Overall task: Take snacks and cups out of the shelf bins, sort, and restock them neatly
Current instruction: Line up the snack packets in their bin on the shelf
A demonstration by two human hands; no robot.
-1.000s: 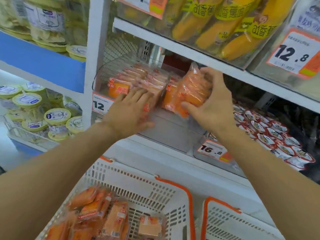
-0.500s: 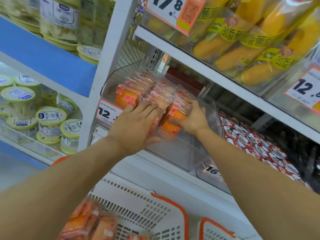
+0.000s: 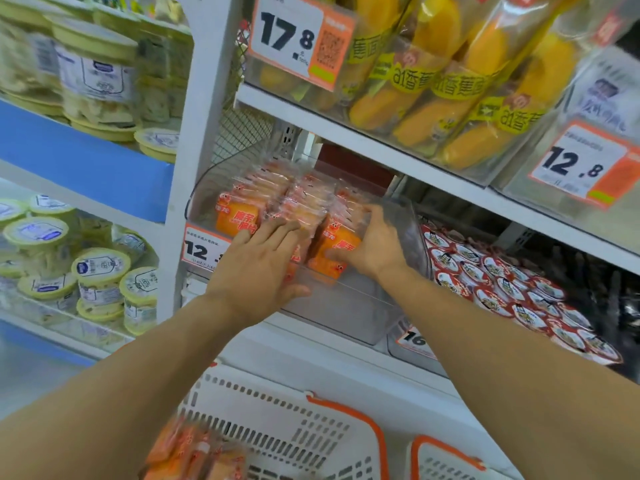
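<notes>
packs (image 3: 277,206) stand in rows inside the clear bin (image 3: 412,237) on the middle shelf, and both hands are in among them. the left hand (image 3: 258,261) lies flat with straight fingers pressed against the front of the middle row, gripping nothing. the right hand (image 3: 372,245) curls round the rightmost pack (image 3: 334,251), thumb on its front face and fingers over its top, holding it upright just beside the others. each pack is orange under crinkly clear wrap (red print on the face, too blurred to read). more of them lie in the white basket (image 3: 294,427) below. red-lidded cups (image 3: 502,282) fill the bin to the right, well apart from either hand.
</notes>
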